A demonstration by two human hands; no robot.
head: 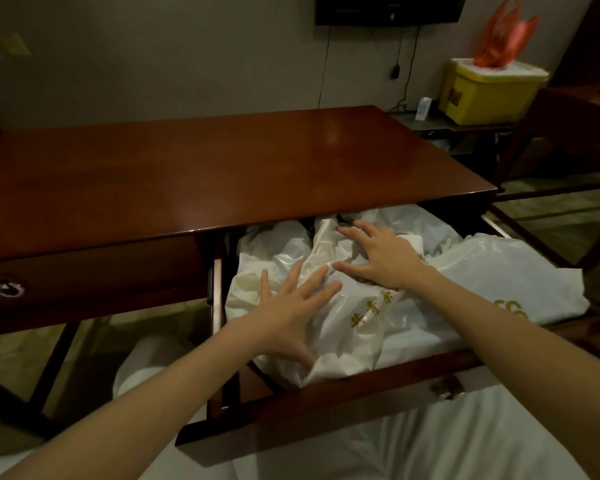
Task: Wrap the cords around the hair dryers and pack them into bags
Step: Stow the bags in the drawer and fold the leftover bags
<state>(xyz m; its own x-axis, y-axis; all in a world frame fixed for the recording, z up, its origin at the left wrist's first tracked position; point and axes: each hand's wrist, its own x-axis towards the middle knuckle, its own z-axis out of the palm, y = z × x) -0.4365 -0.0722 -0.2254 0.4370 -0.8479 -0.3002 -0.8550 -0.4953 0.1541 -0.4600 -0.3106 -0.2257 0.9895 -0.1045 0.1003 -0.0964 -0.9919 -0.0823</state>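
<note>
Nearest: two bare forearms reaching in from bottom edge, over white cloth on lap. Drawer front (343, 407) next, dark wood, metal pull at right, pulled well out from under desk (222, 168).

Inside drawer: heap of white bags (378, 317), thin and glossy, crumpled, filling it side to side. Gold printed characters on one near centre; more gold print on another at far right, partly cut by drawer rim. One bag draped over right front corner.

Left hand (291, 303) flat on heap, fingers straight and spread, palm down, pressing. Right hand (381, 254) further back, fingers spread and slightly arched, tips on a creamy fold of bag; grasp not evident, only touching.

Hair dryers and cords: not visible anywhere; whether inside bags cannot tell. Dark shape at back of drawer under desk edge, too shadowed to identify.

Left of open drawer: second drawer (84, 271), closed, ring pull.

Beyond desk, right: yellow bin (482, 98) with white lid on low stand, orange plastic bag (503, 39) on top; bin contents hidden. Small white box (423, 109) just beside bin. Dark screen (388, 8) on wall, cropped by top edge, cables hanging below. Room dim; far right furniture hard to make out.
</note>
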